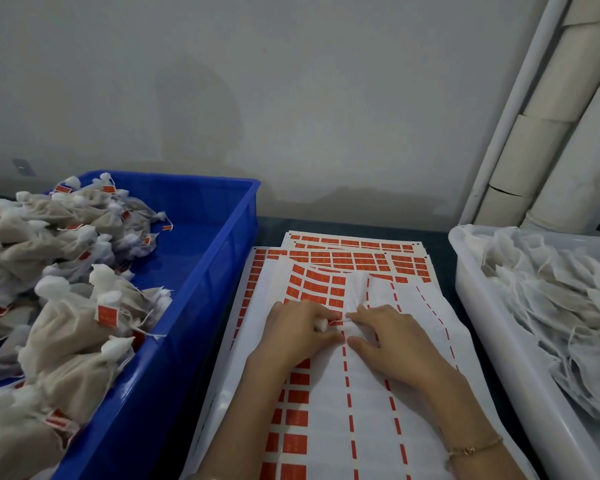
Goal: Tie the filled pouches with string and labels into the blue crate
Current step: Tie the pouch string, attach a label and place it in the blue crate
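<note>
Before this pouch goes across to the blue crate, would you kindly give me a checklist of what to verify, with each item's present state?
1. Pouch lies on the label sheets between both hands: ok.
2. Left hand grips the pouch's bunched neck; right hand pinches the string: ok.
3. Knot pulled tight: cannot tell, fingers hide it.
4. Label fixed on the string: cannot tell, only a red bit shows.
5. Blue crate has bare floor at its right side: ok.
6. White tub holds untied pouches: ok.
</note>
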Demonstrator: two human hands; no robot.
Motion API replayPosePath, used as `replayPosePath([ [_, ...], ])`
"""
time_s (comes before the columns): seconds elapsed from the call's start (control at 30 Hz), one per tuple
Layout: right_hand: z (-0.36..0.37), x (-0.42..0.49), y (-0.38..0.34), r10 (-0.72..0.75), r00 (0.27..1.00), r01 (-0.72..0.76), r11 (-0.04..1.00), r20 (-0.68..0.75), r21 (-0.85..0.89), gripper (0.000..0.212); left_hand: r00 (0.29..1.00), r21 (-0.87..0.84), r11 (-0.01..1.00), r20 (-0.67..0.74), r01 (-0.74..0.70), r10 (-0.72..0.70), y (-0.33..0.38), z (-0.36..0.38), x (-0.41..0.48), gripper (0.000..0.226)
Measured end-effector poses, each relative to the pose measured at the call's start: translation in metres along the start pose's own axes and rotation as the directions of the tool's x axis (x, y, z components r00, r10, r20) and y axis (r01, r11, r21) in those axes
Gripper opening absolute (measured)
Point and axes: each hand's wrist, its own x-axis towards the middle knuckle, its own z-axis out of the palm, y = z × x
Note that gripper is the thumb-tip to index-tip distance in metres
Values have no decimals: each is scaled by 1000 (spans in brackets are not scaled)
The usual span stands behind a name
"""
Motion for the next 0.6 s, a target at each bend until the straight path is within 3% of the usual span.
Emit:
replayPosePath([
  [0.33, -3, -2, -3, 23, 1000, -23, 999, -4, 28, 45, 990, 17, 999, -141, -27, 29, 7, 4, 0, 31],
  [0.6, -4, -2, -3, 22, 1000, -22, 999, -1, 41, 44, 988, -20, 997, -134, -80, 76, 9, 3, -1, 25],
])
